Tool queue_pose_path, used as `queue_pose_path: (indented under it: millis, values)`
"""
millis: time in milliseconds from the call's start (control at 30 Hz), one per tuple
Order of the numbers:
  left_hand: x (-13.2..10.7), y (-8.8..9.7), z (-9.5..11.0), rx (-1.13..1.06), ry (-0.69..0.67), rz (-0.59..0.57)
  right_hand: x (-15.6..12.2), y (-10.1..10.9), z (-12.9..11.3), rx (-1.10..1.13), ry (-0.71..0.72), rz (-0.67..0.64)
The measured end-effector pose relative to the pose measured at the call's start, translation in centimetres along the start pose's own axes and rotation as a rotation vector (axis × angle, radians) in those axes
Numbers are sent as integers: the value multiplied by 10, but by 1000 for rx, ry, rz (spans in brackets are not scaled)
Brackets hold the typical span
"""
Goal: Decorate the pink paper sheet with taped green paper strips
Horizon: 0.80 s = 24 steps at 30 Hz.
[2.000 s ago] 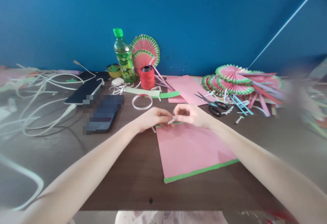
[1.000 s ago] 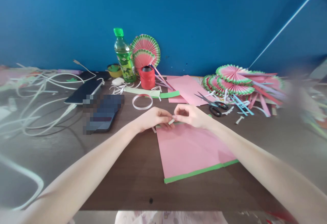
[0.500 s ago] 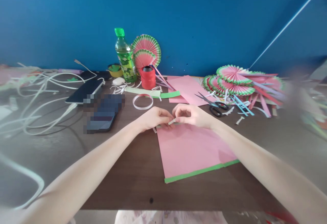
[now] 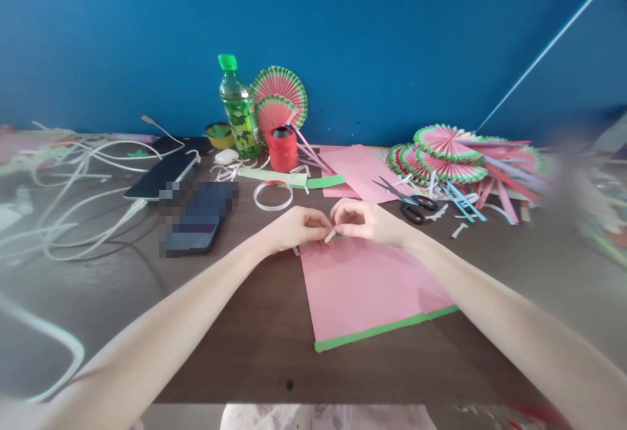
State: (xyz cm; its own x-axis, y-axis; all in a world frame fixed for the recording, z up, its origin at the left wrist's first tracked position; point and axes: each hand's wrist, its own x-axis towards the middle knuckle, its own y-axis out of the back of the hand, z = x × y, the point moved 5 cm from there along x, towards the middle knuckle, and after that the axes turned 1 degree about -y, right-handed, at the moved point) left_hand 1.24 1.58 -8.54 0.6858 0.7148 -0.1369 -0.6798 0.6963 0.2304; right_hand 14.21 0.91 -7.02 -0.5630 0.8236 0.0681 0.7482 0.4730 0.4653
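My left hand (image 4: pixel 302 229) and my right hand (image 4: pixel 368 221) meet fingertip to fingertip over the far edge of a pink paper sheet (image 4: pixel 367 286). Between them is a short whitish strip of double-sided tape (image 4: pixel 330 235), pinched by both hands. A green band (image 4: pixel 372 332) runs along the near edge of the sheet, which lies flat on the desk. Another short pale strip (image 4: pixel 296 251) shows by the sheet's far left corner. Beyond my left hand lies a clear tape roll (image 4: pixel 273 195).
Black scissors (image 4: pixel 414 206) lie right of more pink sheets (image 4: pixel 369 172). Pleated paper fans (image 4: pixel 445 146) are piled at the right. A green bottle (image 4: pixel 239 116) and red spool (image 4: pixel 283 150) stand near the wall. Phones (image 4: pixel 203 217) and white cables (image 4: pixel 59 221) occupy the left.
The tape strip between my fingertips has tilted more steeply. Both hands stay almost in place, and the pink sheet has not moved.
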Motion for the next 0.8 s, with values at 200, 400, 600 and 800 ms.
queue_pose_path:
  millis: [200,400,600,800]
  values:
    - [0,1,1,-10,-27,44,1,-1,6,-69,-14,52]
    - [2,7,-4,-144,7,169,-4,3,-1,-183,47,269]
    - [4,6,-3,-176,-42,148,-10,-7,-21,-453,257,292]
    - [1,5,0,-152,-51,124,-14,-14,-24,-589,322,356]
